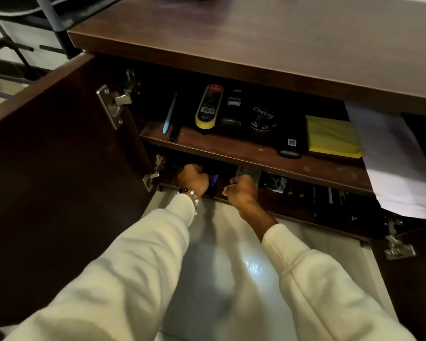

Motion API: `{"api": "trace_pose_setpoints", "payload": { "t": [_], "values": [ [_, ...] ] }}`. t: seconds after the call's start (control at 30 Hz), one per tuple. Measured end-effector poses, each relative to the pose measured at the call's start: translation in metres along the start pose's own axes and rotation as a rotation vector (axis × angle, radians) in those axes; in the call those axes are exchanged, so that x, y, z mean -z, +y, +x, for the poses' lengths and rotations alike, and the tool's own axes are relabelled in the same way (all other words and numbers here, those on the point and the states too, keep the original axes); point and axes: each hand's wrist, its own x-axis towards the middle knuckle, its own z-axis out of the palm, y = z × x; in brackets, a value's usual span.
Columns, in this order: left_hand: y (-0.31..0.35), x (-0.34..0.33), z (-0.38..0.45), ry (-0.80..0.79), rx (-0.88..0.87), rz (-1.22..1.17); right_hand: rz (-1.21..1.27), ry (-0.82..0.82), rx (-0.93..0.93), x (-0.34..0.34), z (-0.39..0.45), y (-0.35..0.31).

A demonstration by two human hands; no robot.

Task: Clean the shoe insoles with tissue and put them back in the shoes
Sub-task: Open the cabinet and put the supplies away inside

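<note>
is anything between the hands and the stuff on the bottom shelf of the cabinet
Nothing visible. The cabinet door is swung open to the left, and both the left hand and right hand already reach into the bottom shelf. What they grip there is too dark to tell.

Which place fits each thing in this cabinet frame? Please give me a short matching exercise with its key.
Things:
1. yellow cloth
2. blue pen
3. left hand
4. white paper

Places:
A. reaching into the lower compartment
B. right end of the middle shelf
C. hanging down at the cabinet's right side
D. left end of the middle shelf, leaning

Pairs: 1-B, 2-D, 3-A, 4-C
</note>
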Motion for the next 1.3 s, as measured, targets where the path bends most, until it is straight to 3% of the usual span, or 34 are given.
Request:
{"api": "trace_pose_setpoints", "payload": {
  "t": [0.2,0.33,0.47,0.73,0.87,0.97,1.1,1.3],
  "values": [
    [-0.012,0.009,-0.008,0.087,-0.007,-0.147,0.167,0.004,0.022,0.019,-0.028,0.014],
    [-0.001,0.030,-0.039,0.151,-0.105,-0.191,0.301,-0.007,0.061,0.037,-0.059,0.000],
    [0.024,0.057,-0.085,0.156,-0.392,-0.167,0.356,-0.015,0.144,0.065,-0.101,-0.024],
    [0.113,0.127,-0.158,0.189,-1.026,-0.188,0.429,-0.020,0.530,0.158,-0.181,-0.101],
    [0.173,0.156,-0.168,0.274,-1.203,-0.124,0.467,-0.044,0.657,0.188,-0.204,-0.146],
    [0.213,0.162,-0.160,0.313,-1.162,-0.099,0.483,0.032,0.686,0.204,-0.198,-0.177],
    [0.249,0.157,-0.128,0.263,-0.991,0.020,0.364,0.159,0.585,0.219,-0.155,-0.209],
    [0.254,0.141,-0.088,0.137,-0.797,0.308,-0.201,0.208,0.501,0.224,-0.067,-0.229]
  ]
}}
